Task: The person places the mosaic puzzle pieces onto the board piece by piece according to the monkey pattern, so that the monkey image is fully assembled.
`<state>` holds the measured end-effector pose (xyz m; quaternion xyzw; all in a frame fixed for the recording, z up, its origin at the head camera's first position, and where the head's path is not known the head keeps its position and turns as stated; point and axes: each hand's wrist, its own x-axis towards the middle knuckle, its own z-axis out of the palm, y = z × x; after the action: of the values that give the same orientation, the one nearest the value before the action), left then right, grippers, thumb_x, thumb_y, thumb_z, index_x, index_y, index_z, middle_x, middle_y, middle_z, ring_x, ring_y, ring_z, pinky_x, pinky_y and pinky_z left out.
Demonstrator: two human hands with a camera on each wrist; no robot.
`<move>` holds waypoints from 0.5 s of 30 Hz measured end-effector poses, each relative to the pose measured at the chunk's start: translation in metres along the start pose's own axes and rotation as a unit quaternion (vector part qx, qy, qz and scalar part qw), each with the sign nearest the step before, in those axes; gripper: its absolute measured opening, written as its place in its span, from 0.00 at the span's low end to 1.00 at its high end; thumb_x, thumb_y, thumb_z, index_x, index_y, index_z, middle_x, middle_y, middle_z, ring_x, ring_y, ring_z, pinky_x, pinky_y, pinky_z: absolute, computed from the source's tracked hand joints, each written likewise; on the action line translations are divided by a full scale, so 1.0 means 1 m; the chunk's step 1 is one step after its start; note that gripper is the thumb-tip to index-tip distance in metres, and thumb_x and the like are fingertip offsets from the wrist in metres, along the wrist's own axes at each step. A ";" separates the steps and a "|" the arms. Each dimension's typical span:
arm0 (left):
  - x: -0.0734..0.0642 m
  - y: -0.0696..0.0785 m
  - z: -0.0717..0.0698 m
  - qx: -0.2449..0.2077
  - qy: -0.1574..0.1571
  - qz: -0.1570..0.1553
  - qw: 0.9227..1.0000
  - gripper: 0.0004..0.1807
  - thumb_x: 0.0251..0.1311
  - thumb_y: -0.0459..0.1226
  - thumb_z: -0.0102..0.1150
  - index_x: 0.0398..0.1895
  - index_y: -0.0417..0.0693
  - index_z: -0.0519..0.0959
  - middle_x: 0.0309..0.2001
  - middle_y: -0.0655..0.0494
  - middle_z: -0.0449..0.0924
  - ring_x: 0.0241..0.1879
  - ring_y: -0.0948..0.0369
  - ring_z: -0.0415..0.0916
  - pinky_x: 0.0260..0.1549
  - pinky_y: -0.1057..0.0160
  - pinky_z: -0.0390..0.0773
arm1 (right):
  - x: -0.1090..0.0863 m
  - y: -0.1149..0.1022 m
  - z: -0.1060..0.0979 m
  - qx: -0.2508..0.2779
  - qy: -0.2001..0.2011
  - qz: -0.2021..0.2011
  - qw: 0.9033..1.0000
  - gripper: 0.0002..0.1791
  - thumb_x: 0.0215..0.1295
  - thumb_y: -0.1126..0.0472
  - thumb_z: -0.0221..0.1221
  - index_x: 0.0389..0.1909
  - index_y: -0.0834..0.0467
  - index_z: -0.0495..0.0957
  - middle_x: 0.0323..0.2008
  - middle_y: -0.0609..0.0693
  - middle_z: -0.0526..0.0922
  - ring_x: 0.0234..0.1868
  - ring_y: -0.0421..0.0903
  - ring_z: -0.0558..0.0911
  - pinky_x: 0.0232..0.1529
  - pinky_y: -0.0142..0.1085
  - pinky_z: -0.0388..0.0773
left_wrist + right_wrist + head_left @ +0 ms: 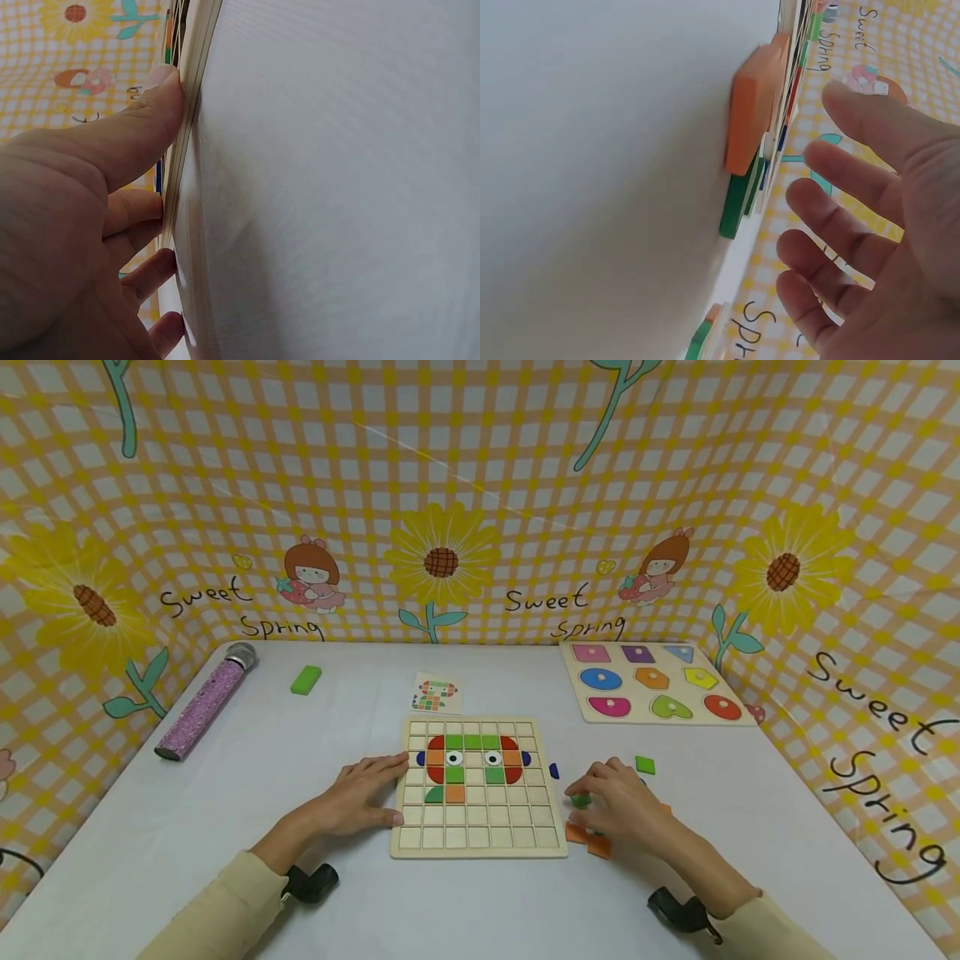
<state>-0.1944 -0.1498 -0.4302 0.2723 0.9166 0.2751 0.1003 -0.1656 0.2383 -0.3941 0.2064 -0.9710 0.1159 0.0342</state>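
Note:
A wooden grid board [510, 843] lies on the table, with red, green, orange and blue tiles and two eye tiles set in its upper squares. My left hand [360, 797] touches the board's left edge, thumb and fingertips along the side in the left wrist view. Beyond the right edge, my right hand [618, 797] is over loose tiles with its fingers spread and slightly bent. Nothing is between those fingers in the right wrist view. Closest to them are a dark green tile [581, 800] and orange tiles [598, 846]; the palm hides other pieces.
A picture card [437, 693] lies behind the board. Farther out are a glittery pink microphone [202, 706], a green block [306, 680] and a shape puzzle [637, 693]. A blue piece [554, 771] and a green tile [645, 765] lie right of the board.

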 end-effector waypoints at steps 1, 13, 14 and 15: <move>0.000 0.000 0.000 0.000 0.000 0.001 1.000 0.43 0.54 0.48 0.64 0.70 0.42 0.59 0.74 0.50 0.53 0.70 0.45 0.52 0.62 0.38 0.53 | -0.003 0.001 0.000 0.000 -0.002 -0.003 1.000 0.15 0.47 0.51 0.71 0.36 0.51 0.85 0.34 0.43 0.79 0.40 0.42 0.69 0.41 0.38 0.68; 0.001 0.001 0.000 0.001 0.000 -0.006 1.000 0.43 0.54 0.48 0.65 0.70 0.42 0.59 0.74 0.50 0.54 0.71 0.45 0.51 0.61 0.38 0.53 | -0.019 0.000 0.005 -0.007 -0.011 -0.007 1.000 0.15 0.42 0.50 0.73 0.33 0.46 0.85 0.30 0.40 0.75 0.38 0.40 0.66 0.38 0.36 0.65; 0.001 0.001 0.000 0.001 0.000 -0.006 1.000 0.43 0.54 0.48 0.65 0.70 0.42 0.60 0.74 0.50 0.54 0.71 0.45 0.51 0.61 0.38 0.53 | -0.020 0.000 0.005 -0.008 -0.011 -0.005 1.000 0.15 0.42 0.50 0.73 0.33 0.46 0.85 0.30 0.40 0.75 0.38 0.40 0.66 0.38 0.35 0.65; 0.001 0.001 0.000 0.001 0.000 -0.007 1.000 0.43 0.54 0.48 0.65 0.70 0.42 0.59 0.74 0.50 0.54 0.71 0.45 0.51 0.61 0.38 0.53 | -0.020 0.000 0.005 -0.010 -0.012 -0.003 1.000 0.15 0.42 0.50 0.73 0.33 0.46 0.85 0.30 0.39 0.75 0.38 0.40 0.66 0.38 0.35 0.65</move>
<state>-0.1946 -0.1487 -0.4299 0.2658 0.9189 0.2731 0.1022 -0.1476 0.2445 -0.4011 0.2101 -0.9718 0.1040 0.0250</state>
